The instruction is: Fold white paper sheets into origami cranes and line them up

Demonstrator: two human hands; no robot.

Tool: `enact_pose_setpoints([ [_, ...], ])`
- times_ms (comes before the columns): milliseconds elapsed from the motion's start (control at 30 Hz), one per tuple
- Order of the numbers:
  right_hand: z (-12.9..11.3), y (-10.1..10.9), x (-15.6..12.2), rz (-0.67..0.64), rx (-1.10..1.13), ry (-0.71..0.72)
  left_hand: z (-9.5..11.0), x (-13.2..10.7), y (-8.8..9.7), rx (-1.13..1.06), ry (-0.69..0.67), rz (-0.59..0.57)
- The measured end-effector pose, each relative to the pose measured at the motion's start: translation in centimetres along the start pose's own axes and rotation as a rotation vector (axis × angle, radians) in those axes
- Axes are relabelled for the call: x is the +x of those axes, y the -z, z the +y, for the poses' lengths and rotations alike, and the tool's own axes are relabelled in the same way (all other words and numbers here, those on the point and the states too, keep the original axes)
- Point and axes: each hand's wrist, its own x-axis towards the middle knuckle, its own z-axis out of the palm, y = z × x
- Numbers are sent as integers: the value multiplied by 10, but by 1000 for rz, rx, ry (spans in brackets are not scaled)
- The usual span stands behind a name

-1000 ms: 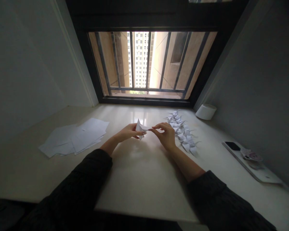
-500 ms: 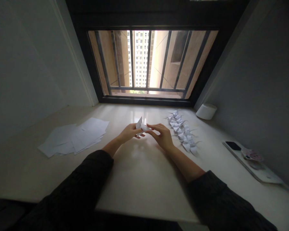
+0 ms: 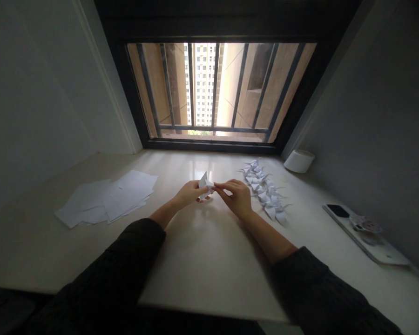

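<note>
A folded white paper crane [image 3: 204,181] is held up over the white sill, one pointed wing sticking upward. My left hand [image 3: 189,193] grips its left side, thumb in front and fingertips showing beneath it. From the right, my right hand [image 3: 238,197] pinches the crane's right tip between thumb and index finger. To the right of that hand, several finished paper cranes [image 3: 265,193] stand in close rows on the sill. Off to the left lies a spread pile of white paper sheets [image 3: 125,195].
The pale sill [image 3: 209,270] runs up to a dark-framed barred window [image 3: 209,148]. By the right wall are a white cup-like object [image 3: 299,161] and a phone-like white slab [image 3: 387,253] with a small decorated item [image 3: 366,224] on it.
My right thumb and index finger have closed into a tighter pinch on the crane's right tip. The upright wing sits slightly lower; my left hand keeps its grip.
</note>
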Motion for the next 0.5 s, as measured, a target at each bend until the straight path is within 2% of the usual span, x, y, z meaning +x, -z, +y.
enact_pose_setpoints([
  [267, 0, 2, 1, 8, -96, -18, -3, -2, 0, 264, -204, 304],
  [367, -2, 1, 2, -1, -66, 11, -4, -2, 0, 260, -254, 321],
  [500, -7, 0, 3, 19, 80, 23, -7, 4, 2, -49, -229, 252],
])
